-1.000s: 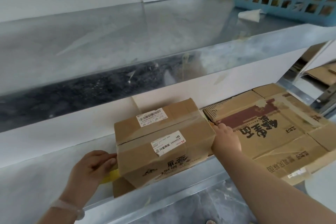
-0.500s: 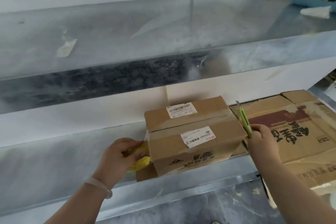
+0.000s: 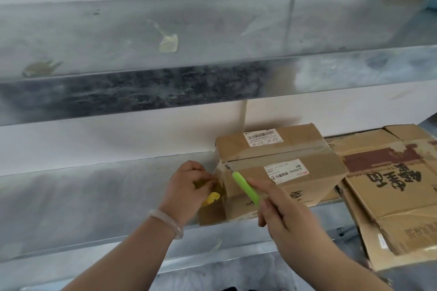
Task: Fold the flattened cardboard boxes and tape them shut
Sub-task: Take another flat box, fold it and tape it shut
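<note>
Centre-right, the box [image 3: 283,168] is sitting on a shelf [image 3: 94,196]; the left hand [image 3: 186,186] is curling round the tape roll [image 3: 212,196], the right hand [image 3: 283,215] pinching a knife [image 3: 246,186], probably to cut it free.

Single wide-angle view from head height, facing forward and slightly down. Close in, within easy reach: left hand [image 3: 189,186] and right hand [image 3: 283,215] low in the middle of the picture, forearms entering from the bottom edge. Just beyond the hands, lower shelf [image 3: 94,191]. Above the hands, upper shelf [image 3: 212,30], seen from slightly over its top.
</note>
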The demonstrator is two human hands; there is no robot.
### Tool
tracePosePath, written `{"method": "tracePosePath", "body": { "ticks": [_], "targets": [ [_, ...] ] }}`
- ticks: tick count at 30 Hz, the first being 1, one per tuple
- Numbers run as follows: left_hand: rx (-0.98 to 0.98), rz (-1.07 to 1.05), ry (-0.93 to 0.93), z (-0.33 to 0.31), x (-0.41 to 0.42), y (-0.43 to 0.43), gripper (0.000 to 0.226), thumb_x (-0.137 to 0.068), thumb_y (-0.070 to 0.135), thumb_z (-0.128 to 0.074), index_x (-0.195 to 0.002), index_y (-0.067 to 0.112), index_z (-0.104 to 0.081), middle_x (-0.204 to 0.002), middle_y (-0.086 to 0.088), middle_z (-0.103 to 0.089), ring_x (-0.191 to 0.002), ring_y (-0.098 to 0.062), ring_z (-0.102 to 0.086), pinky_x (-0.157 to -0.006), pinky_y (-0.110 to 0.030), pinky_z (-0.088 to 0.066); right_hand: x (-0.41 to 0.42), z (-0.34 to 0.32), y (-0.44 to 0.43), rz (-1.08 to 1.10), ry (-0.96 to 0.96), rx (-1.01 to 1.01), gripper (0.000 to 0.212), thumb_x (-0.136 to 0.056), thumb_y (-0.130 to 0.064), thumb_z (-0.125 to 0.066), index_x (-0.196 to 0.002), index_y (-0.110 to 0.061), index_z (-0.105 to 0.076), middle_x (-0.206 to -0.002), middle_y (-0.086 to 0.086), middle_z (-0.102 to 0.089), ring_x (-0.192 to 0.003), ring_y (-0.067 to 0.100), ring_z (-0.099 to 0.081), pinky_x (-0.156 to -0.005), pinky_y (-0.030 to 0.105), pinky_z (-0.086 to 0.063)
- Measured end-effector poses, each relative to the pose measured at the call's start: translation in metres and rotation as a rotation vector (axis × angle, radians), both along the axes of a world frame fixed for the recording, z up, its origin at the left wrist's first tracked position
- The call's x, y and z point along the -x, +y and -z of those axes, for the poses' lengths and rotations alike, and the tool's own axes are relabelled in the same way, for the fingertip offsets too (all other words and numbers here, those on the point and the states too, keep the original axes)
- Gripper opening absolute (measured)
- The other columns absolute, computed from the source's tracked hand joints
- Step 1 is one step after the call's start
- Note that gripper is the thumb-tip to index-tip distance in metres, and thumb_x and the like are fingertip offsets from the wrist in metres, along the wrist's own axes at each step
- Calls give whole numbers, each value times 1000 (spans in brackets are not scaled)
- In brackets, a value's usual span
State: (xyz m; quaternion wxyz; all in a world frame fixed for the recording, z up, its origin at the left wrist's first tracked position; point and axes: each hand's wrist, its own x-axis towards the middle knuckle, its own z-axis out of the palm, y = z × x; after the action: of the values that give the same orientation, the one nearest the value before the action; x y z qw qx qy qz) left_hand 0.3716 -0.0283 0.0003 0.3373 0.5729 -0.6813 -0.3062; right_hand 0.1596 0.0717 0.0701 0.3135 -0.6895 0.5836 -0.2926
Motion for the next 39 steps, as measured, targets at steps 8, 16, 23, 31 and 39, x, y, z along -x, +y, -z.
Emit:
{"method": "tracePosePath", "body": {
  "ticks": [8, 16, 23, 31, 39],
  "targets": [
    [-14, -18, -13, -7, -6, 11, 8, -80, 30, -76, -85, 35, -76, -91, 21, -54, -86, 1, -54, -68, 0, -35, -17, 8, -5, 5, 112, -39, 48, -101, -21, -41, -132, -57, -41, -73, -19, -59, -72, -1, -57, -60, 17, -45],
    [45, -77, 2, -13, -9, 10, 24, -75, 33, -78, -68, 49, -62, -86, 21, -58, -84, 6, -54, -68, -3, -37, -28, -2, -9, 10, 68, -58, 47, -99, -27, -50, -123, -65, -39, -95, -33, -59, -85, -10, -56, -69, 6, -41],
    [34, -101, -11, -13, -11, 10, 17, -76, 37, -77, -70, 48, -65, -91, 23, -55, -88, 7, -53, -68, -4, -35, -36, -5, -8, 9, 33, -120, 45, -100, -34, -44, -132, -63, -36, -82, -18, -70, -60, -2, -60, -58, 17, -43],
    [58, -125, -20, -15, -11, 10, 6, -74, 40, -77, -79, 36, -74, -92, 25, -52, -93, 11, -49, -69, 1, -35, -51, -12, -19, -50, 222, -224, 45, -104, -39, -31, -139, -63, -17, -74, -17, -71, -52, -1, -59, -53, 21, -51],
    [117, -76, -63, -20, -8, 13, 8, -78, 32, -77, -83, 26, -77, -88, 22, -50, -88, 8, -50, -71, 0, -35, -63, -3, -33, -32, 511, -146, 58, -103, -30, -33, -151, -52, -9, -61, -9, -45, -48, 7, -42, -42, 22, -31]
  ]
}}
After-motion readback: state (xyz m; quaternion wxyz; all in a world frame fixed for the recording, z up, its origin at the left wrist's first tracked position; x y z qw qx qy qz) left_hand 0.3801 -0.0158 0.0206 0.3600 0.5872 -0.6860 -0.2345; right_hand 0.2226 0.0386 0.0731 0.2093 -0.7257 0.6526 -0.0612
